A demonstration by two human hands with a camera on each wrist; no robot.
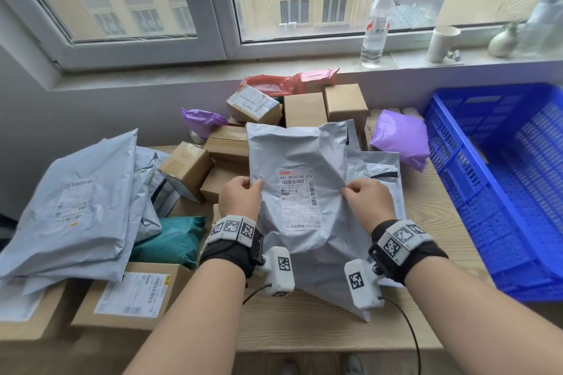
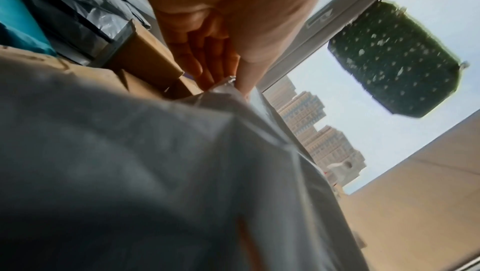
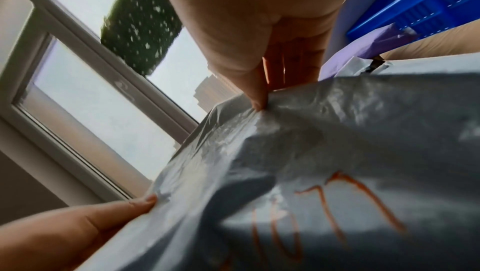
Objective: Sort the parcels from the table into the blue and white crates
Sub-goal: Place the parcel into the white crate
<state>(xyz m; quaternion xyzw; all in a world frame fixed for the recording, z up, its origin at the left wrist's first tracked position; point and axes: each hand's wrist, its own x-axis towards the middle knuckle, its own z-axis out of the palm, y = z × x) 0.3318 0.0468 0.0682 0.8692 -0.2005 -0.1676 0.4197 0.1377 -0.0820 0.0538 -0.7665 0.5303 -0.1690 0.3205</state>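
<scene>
**A:** Status of the hands?

**B:** Both grip one grey mailer bag (image 1: pixel 300 192), held up above the wooden table (image 1: pixel 426 216) with its printed label facing the person. The left hand (image 1: pixel 240 198) pinches the bag's left edge, fingers curled, thumb on the front. The right hand (image 1: pixel 367 199) pinches a fold on the right side of the label. In the right wrist view, the thumb presses into the crumpled plastic with the fingers behind it.

**A:** Is the bag resting on anything?

**B:** Its lower corner hangs down toward the table top; I cannot tell whether it touches. The upper part stands in front of the pile of cardboard boxes (image 1: pixel 304 109).

**A:** Location of the blue crate?

**B:** The blue crate (image 1: pixel 499 179) sits at the right end of the table, well apart from the held bag. I can see no parcels in the part of it that shows.

**A:** Remaining parcels?

**B:** A stack of grey bags (image 1: pixel 76 201) lies at the left, overlapping a teal bag (image 1: pixel 173 240) and a flat labelled box (image 1: pixel 131 295) near the front edge. Purple bags (image 1: pixel 402 137) lie beside the crate, and red and pink bags (image 1: pixel 289 81) lie at the back against the wall.

**A:** Anything on the window sill?

**B:** A water bottle (image 1: pixel 377 24), a paper cup (image 1: pixel 441 42) and a small vase (image 1: pixel 502 42).
</scene>
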